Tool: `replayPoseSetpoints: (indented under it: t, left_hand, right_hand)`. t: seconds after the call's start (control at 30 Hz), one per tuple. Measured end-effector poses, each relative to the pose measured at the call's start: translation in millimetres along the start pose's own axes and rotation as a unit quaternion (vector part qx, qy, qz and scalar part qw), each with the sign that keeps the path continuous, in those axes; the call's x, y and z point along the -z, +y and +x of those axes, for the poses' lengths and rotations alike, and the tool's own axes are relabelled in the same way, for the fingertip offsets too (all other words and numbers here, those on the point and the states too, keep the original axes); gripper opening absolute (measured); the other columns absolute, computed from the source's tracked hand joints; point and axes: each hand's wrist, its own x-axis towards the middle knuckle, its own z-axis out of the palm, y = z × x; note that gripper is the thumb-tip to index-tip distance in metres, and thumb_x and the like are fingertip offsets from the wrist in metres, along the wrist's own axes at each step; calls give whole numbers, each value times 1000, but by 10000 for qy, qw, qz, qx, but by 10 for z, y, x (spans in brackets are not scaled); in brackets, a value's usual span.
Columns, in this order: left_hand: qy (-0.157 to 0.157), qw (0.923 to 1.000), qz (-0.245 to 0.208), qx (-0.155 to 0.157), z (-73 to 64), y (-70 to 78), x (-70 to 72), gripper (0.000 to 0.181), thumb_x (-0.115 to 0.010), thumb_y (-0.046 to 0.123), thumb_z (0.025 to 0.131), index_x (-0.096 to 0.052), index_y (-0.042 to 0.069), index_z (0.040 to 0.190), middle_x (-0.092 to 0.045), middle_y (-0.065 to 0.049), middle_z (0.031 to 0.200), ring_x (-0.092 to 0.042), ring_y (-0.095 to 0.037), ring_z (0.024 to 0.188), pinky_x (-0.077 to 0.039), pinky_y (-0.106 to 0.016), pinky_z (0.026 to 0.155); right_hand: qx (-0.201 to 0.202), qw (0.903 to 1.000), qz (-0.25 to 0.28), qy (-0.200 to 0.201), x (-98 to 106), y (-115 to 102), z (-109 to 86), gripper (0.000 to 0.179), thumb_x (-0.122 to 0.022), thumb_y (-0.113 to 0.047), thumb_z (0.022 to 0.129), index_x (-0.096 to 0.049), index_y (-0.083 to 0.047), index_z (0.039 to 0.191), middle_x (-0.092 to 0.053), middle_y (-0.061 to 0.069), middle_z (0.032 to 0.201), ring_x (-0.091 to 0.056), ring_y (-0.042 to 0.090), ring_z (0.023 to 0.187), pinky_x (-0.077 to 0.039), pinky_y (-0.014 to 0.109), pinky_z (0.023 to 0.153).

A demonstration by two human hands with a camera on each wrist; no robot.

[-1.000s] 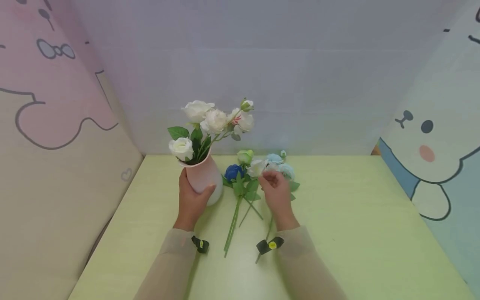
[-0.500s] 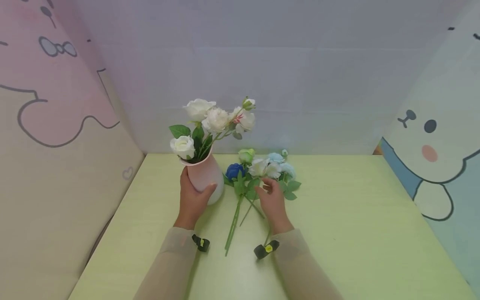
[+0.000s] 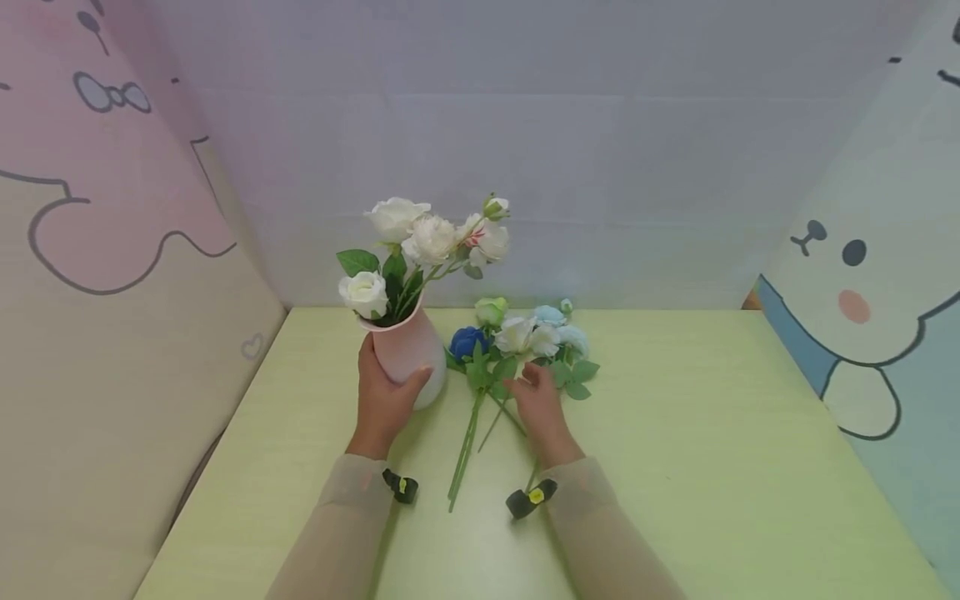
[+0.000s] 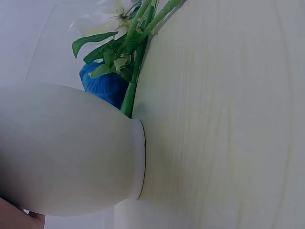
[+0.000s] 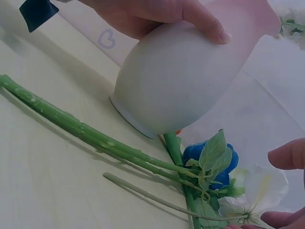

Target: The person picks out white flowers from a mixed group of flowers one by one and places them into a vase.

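My left hand (image 3: 384, 400) grips a pink-and-white vase (image 3: 408, 354), its thumb across the front. The vase stands on the table and holds several white flowers (image 3: 431, 240) with green leaves. Over the loose flowers to its right is my right hand (image 3: 543, 412). In the right wrist view its thumb (image 5: 289, 155) and fingers (image 5: 281, 219) stand apart, the fingers close to the base of a white flower (image 5: 259, 188); whether they touch it, I cannot tell. A blue rose (image 3: 468, 342) and a green-stemmed bunch lie between vase and hand. The left wrist view shows the vase's lower body (image 4: 76, 148).
Behind my right hand lie pale blue flowers (image 3: 573, 340) and a light green rose (image 3: 491, 311). Bare stems (image 3: 467, 458) point toward the table's front. The pale yellow-green table (image 3: 720, 450) meets a plain back wall (image 3: 600, 167) and cartoon-printed side panels.
My right hand has drawn back slightly toward me and to the left, uncovering the white and pale blue flowers. The left hand and vase hold their place.
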Motion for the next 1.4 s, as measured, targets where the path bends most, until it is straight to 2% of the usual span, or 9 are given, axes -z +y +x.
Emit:
replayPoseSetpoints:
  t: [0.13, 0.33, 0.53, 0.83, 1.07, 1.23, 1.4]
  left_hand:
    - [20, 10000, 30, 64, 3, 0, 7, 101, -86, 27, 83, -23, 19, 162, -38, -10, 151, -45, -30, 128, -37, -56, 106]
    - [63, 9999, -47, 74, -4, 9, 10, 101, -87, 27, 83, -23, 20, 162, -38, -9, 151, -45, -29, 128, -37, -55, 105]
    - [15, 9999, -85, 104, -3, 9, -1, 101, -87, 27, 83, -23, 22, 162, -38, -8, 152, -45, -28, 128, -37, -55, 105]
    - [1, 9998, -118, 132, -18, -3, -19, 101, -87, 25, 83, -23, 22, 162, -38, -8, 152, -45, -29, 129, -36, -55, 105]
    - [15, 9999, -107, 64, -3, 3, -6, 102, -86, 26, 83, -22, 21, 162, -37, -9, 153, -44, -29, 130, -36, -56, 106]
    - [-23, 9999, -90, 91, 2, 13, -8, 102, -86, 27, 84, -22, 21, 162, -37, -9, 153, -44, -29, 129, -37, -56, 105]
    - [4, 9999, -136, 95, 0, 16, -26, 102, -86, 25, 83, -22, 20, 162, -38, -10, 152, -45, -30, 128, -37, -55, 105]
  right_hand:
    - [-106, 9999, 84, -87, -12, 16, 12, 71, -65, -25, 99, -32, -1, 157, -33, 20, 160, -34, 40, 146, -31, 53, 117]
    - [-228, 9997, 99, 63, -82, -8, 60, 69, -66, -24, 99, -34, 2, 154, -40, 25, 154, -41, 41, 140, -35, 51, 114]
    - [-465, 9977, -477, 108, -132, -40, 122, 70, -64, -25, 99, -32, 2, 156, -43, 25, 152, -45, 42, 137, -37, 52, 112]
    - [-335, 9903, -1277, 432, -165, -27, 218, 59, -53, -15, 99, -37, 6, 152, -52, 27, 144, -50, 42, 132, -41, 52, 109]
    - [-255, 9835, -1764, 322, -166, -65, 282, 55, -55, -16, 103, -41, 10, 148, -50, 29, 145, -48, 44, 134, -39, 53, 111]
    - [-361, 9807, -1912, 204, -149, -80, 352, 50, -56, -14, 103, -46, 10, 146, -48, 27, 149, -43, 45, 139, -37, 53, 113]
    - [-211, 9762, -2148, 210, -135, -68, 396, 42, -54, -5, 97, -57, 11, 136, -57, 27, 139, -52, 43, 129, -43, 53, 108]
